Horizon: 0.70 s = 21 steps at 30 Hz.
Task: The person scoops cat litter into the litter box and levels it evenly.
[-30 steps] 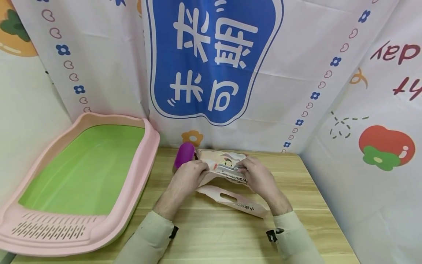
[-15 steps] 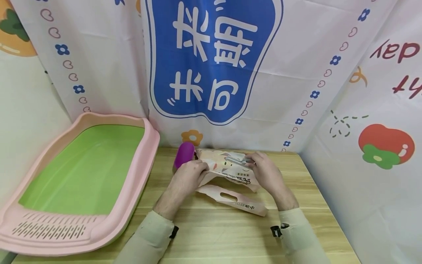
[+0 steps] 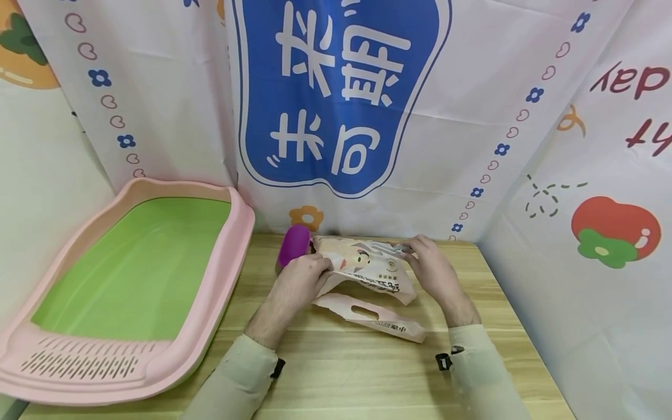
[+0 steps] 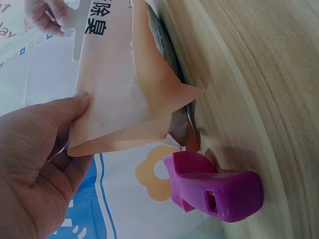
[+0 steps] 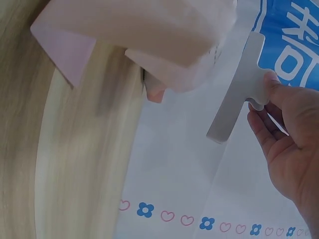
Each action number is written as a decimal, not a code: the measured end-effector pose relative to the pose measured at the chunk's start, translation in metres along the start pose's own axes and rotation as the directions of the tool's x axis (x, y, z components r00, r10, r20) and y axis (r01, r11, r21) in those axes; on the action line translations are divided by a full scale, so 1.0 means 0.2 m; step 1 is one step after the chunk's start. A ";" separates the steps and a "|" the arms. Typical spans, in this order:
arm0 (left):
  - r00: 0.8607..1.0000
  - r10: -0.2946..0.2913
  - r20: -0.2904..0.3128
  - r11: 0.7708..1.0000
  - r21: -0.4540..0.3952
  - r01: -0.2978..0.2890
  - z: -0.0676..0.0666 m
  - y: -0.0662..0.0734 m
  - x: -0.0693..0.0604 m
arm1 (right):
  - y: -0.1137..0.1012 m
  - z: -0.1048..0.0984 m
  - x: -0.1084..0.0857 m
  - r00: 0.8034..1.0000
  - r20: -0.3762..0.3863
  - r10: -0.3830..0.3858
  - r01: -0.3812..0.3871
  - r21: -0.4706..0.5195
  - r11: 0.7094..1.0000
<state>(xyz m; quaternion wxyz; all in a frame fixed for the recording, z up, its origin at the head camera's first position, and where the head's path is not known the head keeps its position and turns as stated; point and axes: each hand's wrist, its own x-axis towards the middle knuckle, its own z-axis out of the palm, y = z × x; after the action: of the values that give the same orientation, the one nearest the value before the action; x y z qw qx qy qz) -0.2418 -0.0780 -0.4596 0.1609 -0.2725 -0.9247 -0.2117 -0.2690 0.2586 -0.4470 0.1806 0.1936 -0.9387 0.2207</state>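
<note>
A printed paper-like bag with a torn open edge sits at the back of the table. At its near left corner, my left hand pinches the edge between thumb and fingers; the left wrist view shows the hand on the bag's corner. My right hand grips a grey bag clip by its tab. In the right wrist view the long flat bar of the clip stands apart from the bag. A strip with a handle hole lies before the bag; whether it is joined cannot be told.
Beside the bag's left end is a purple scoop-like thing, whose hollow handle shows in the left wrist view. A large pink litter tray with a green inside fills the table's left. Printed cloth hangs directly behind.
My right hand has moved right and slightly back with the clip, off the bag's front edge. More of the bag's printed face shows. The left hand has kept its place.
</note>
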 end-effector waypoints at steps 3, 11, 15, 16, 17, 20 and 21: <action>1.000 -0.003 0.004 1.000 0.000 0.003 0.00 0.00 0.00 | 0.03 0.00 0.00 1.000 0.003 0.022 -0.022 0.004 1.000; 1.000 0.000 0.010 1.000 0.002 -0.001 0.00 0.00 0.00 | 0.11 0.00 0.00 0.997 0.006 0.080 -0.080 -0.006 0.997; 1.000 0.004 0.007 1.000 0.004 -0.004 0.00 0.00 0.00 | 0.16 0.00 0.00 0.993 0.008 0.116 -0.116 -0.012 0.993; 1.000 0.003 0.008 1.000 0.005 -0.003 0.00 0.00 0.00 | 0.17 0.00 0.00 0.992 0.010 0.122 -0.122 -0.014 0.992; 1.000 0.002 0.010 1.000 0.006 -0.002 0.00 0.00 0.00 | 0.19 0.00 0.00 0.991 0.013 0.131 -0.131 -0.017 0.991; 1.000 -0.004 0.015 1.000 0.010 0.004 0.00 0.00 0.00 | 0.23 -0.01 0.00 0.987 0.026 0.157 -0.156 -0.027 0.987; 1.000 -0.006 0.016 1.000 0.012 0.006 0.00 0.00 0.00 | 0.24 -0.01 0.00 0.986 0.030 0.164 -0.163 -0.031 0.986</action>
<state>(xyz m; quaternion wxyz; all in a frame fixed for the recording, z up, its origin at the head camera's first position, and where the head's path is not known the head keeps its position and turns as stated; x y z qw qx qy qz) -0.2410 -0.0785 -0.4591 0.1542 -0.2706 -0.9280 -0.2045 -0.2894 0.2992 -0.4618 0.1496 0.1168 -0.9573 0.2181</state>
